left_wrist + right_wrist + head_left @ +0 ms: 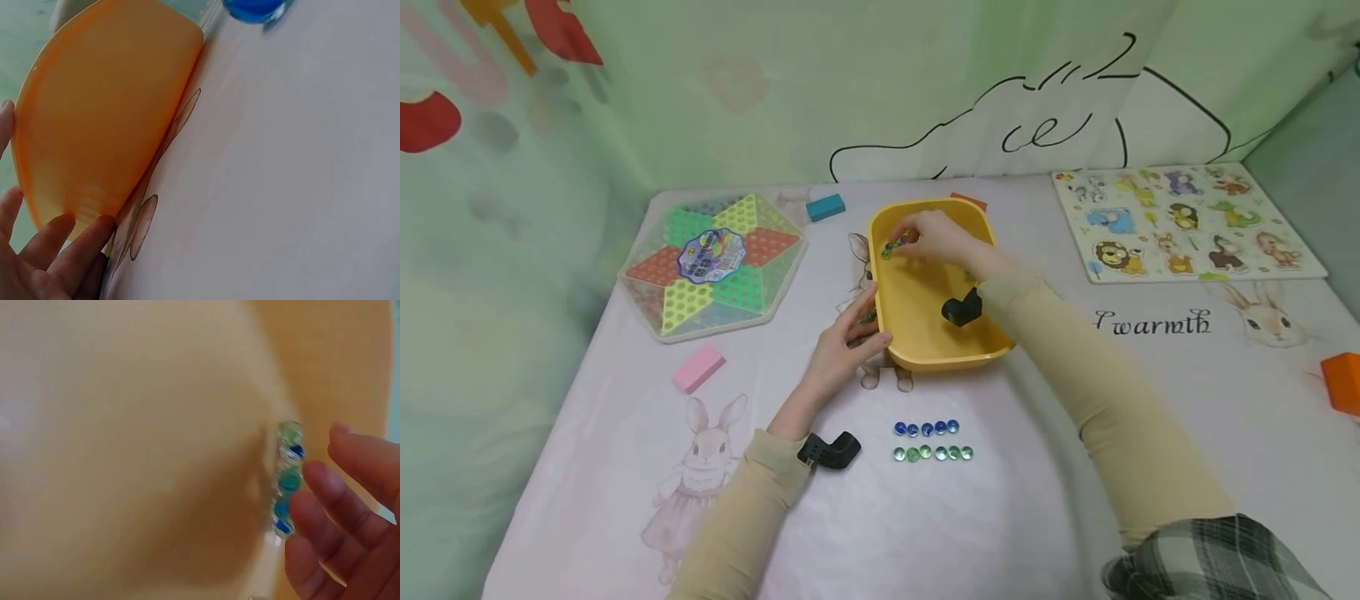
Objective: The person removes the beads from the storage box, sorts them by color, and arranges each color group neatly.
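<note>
A yellow plastic basin [917, 325] stands on the table. Inside it, at the far left wall, several green and blue glass marbles [290, 480] lie in a line. My right hand [936, 239] reaches into the basin. Its fingertips are right at these marbles, with the thumb apart from the fingers. With fingers spread, my left hand [835, 358] touches the basin's left outer wall near the front corner. In front of the basin lie a row of blue marbles [927, 429] and, nearer me, a row of green marbles [926, 452].
A hexagonal Chinese checkers board [715, 267] lies at the left, a pink block [699, 368] before it and a teal block [826, 207] behind. An animal puzzle board [1187, 221] is at the back right. An orange block [1341, 383] sits at the right edge.
</note>
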Motion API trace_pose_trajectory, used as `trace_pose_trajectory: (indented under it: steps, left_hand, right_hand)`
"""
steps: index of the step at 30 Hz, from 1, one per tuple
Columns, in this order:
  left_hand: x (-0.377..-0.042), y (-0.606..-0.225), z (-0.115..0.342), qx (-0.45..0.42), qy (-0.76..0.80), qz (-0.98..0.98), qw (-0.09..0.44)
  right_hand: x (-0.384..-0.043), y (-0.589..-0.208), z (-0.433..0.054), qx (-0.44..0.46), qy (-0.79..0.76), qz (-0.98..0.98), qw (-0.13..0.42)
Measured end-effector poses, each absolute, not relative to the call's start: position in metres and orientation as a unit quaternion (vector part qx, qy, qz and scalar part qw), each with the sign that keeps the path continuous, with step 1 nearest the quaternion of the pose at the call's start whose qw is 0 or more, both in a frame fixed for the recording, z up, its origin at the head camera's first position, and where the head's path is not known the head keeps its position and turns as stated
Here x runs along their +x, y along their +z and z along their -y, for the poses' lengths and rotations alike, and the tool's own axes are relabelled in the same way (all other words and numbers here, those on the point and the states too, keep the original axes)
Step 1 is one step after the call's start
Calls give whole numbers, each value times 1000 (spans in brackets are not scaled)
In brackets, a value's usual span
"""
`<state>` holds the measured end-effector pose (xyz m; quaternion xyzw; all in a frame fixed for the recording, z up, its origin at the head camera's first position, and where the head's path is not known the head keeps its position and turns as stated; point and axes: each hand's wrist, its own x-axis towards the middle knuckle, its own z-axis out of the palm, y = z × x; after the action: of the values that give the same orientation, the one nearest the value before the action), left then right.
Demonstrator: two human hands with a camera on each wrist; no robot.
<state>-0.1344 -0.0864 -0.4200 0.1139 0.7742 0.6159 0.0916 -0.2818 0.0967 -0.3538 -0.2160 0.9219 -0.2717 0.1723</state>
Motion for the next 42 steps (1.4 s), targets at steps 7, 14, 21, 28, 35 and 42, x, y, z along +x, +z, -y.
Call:
trace_pose_trajectory:
  steps: [7, 14, 21, 28, 35, 42]
  left_hand:
    - [-136, -423, 85, 112, 614, -776, 92]
    - [-127, -403, 83, 106, 615, -775, 102]
    - [-121, -392, 82, 107, 608, -780, 103]
    - [-134, -422, 83, 103, 612, -778, 93]
    - [-133, -423, 84, 112, 609, -781, 81]
    - [-132, -418, 83, 101, 612, -779, 95]
  right_hand:
    - [-285, -363, -87, -228, -215, -933, 175]
    - [-286, -365, -84, -234, -196, -938, 163]
    - [-283, -367, -84, -237, -191, -938, 164]
    - [-277, -355, -86, -238, -159, -944, 164]
    - [-258, -323, -95, -275, -191, -930, 154]
    - [-228, -300, -113, -304, -254, -911, 112]
